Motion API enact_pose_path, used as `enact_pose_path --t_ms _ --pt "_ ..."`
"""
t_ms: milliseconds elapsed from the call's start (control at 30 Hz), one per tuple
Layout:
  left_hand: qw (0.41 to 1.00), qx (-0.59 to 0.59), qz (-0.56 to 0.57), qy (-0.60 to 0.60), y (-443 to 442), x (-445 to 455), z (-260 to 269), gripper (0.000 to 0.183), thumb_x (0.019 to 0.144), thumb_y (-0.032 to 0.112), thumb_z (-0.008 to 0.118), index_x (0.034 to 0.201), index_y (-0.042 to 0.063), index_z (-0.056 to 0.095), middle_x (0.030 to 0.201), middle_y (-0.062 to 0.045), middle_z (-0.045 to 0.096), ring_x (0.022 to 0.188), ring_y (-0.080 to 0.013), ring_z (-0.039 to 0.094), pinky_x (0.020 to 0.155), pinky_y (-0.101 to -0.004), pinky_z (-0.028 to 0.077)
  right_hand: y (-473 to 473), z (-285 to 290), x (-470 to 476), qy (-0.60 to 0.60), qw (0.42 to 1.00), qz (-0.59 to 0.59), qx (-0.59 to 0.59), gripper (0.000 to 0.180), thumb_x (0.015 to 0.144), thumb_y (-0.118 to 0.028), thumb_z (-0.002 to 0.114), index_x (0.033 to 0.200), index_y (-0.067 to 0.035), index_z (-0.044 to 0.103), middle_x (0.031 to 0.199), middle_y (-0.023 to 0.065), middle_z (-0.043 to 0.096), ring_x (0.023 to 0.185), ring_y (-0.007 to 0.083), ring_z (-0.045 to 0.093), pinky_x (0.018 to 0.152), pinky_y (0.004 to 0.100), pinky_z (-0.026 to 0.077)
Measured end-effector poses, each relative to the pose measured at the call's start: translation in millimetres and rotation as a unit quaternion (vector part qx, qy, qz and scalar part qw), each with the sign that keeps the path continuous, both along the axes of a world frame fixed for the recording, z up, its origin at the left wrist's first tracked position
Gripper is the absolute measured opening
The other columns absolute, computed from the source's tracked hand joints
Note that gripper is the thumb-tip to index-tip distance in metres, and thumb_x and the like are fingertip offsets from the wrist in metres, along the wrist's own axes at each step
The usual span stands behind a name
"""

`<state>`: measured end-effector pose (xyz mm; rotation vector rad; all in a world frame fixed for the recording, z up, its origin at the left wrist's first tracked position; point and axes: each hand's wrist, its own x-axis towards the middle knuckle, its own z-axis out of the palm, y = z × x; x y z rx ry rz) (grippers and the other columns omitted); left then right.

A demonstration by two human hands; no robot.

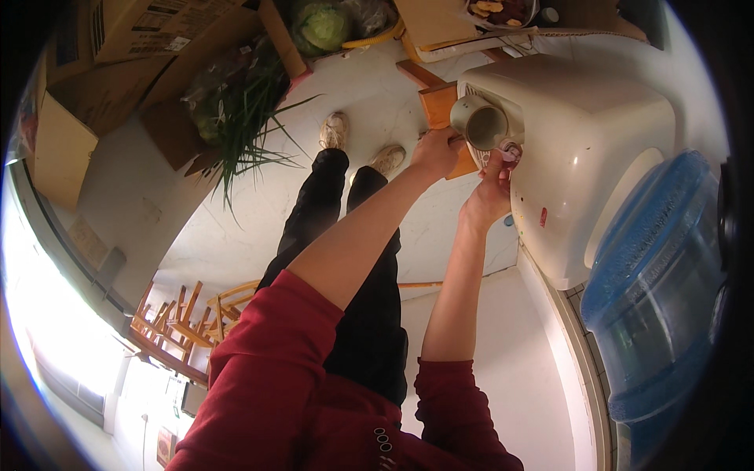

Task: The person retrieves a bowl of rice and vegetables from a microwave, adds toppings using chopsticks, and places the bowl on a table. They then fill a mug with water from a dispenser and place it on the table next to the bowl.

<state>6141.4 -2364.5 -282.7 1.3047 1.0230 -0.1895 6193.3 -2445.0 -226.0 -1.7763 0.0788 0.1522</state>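
Note:
A pale ceramic mug (466, 112) is tilted at the front recess of a white water dispenser (595, 141), its mouth towards me. My left hand (437, 154) is closed at the mug's side, where its handle seems to be; the fingers hide that part. Beside the mug's rim, my right hand (490, 191) pinches a small shiny pinkish thing (510, 151). Whether this is the dispenser's tap or a loose item, I cannot tell. Slats of the dispenser's drip tray (480, 159) show under the mug.
A large blue water bottle (654, 294) sits on the dispenser. An orange wooden stool (439, 106) stands by the mug. Green onions (250, 132) stick out from cardboard boxes (118, 88) at left. A cabbage (321, 26) lies in a box ahead. Wooden chairs (182, 321) are stacked behind.

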Motion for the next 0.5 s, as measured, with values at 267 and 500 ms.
enact_pose_path --t_ms 267,500 --pt "1.000 -0.011 -0.010 0.021 3 0 4 0.034 0.096 0.029 0.063 0.121 0.006 0.071 0.109 -0.020 0.071 0.102 -0.0340 0.068 0.089 -0.0426 0.052 10 7 -7 0.000 1.000 0.000 -0.006 0.016 0.092 -0.002 0.070 0.107 -0.005 0.064 0.099 0.0029 0.070 0.075 0.0065 0.060 0.052 0.0206 0.039" --pt "0.999 -0.028 0.013 0.015 0 -2 0 0.032 0.096 0.028 0.064 0.121 0.008 0.071 0.106 -0.020 0.072 0.097 -0.0345 0.069 0.085 -0.0418 0.053 8 6 -9 0.024 1.000 0.009 -0.012 0.020 0.095 -0.005 0.069 0.113 -0.003 0.063 0.105 0.0062 0.073 0.081 0.0076 0.066 0.052 0.0204 0.039"
